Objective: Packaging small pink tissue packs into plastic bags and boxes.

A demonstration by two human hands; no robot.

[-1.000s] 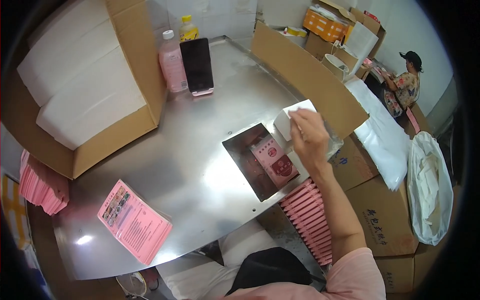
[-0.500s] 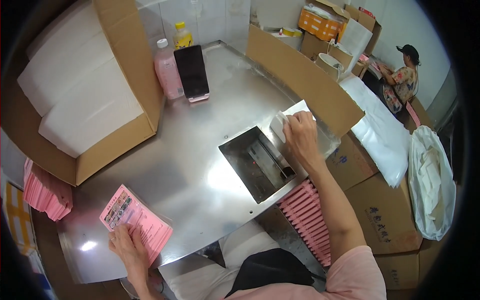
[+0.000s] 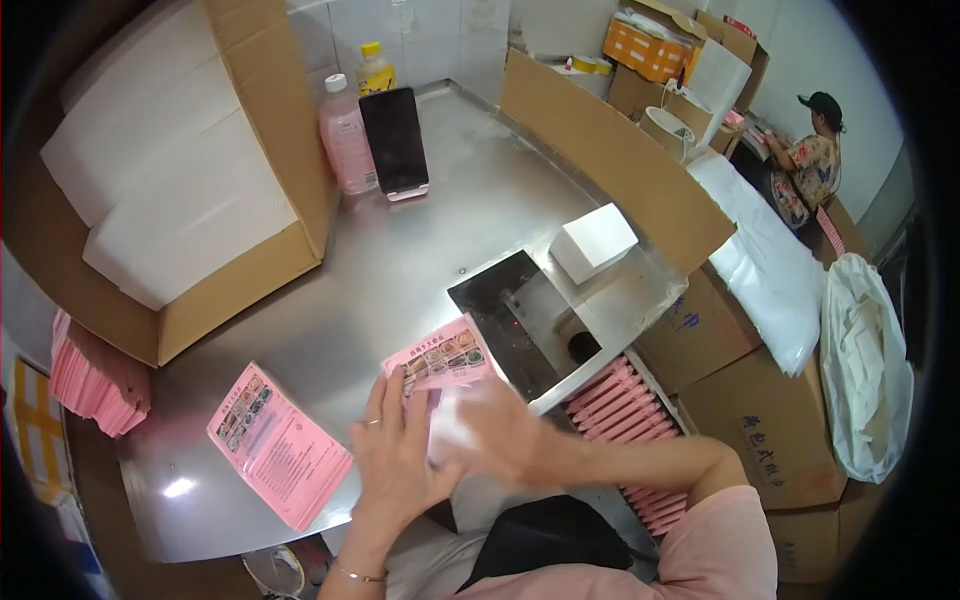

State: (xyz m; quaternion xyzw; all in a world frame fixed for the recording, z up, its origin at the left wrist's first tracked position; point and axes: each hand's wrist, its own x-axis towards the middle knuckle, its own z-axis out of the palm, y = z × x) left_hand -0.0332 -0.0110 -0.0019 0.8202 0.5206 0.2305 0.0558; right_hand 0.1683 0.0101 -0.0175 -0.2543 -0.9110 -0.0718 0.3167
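While right fingers [image 3: 492, 412] blur beyond telling, pink paper [image 3: 445, 352] lies beneath spread left fingers [image 3: 393, 405].

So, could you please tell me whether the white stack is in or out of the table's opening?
Out. The white stack sits on the metal table beside the opening, its top and side visible above the surface.

- Printed sheet [image 3: 437, 350], lower centre: pink, row of multicoloured pictures.
- Blurred piece [image 3: 454, 428], lower centre: white.
- Sheet stack [image 3: 282, 455], lower left: pink, dark print, multicoloured pictures on top.
- Worktop [image 3: 400, 270], centre: silver-grey, pale glare.
- Block [image 3: 595, 243], right of centre: white.
- Bottle [image 3: 346, 140], upper left: pink, white cap [image 3: 335, 82].
- Co-worker's shirt [image 3: 814, 170], upper right: tan, floral-patterned.
- Sleeve [image 3: 722, 540], lower right: pale pink.
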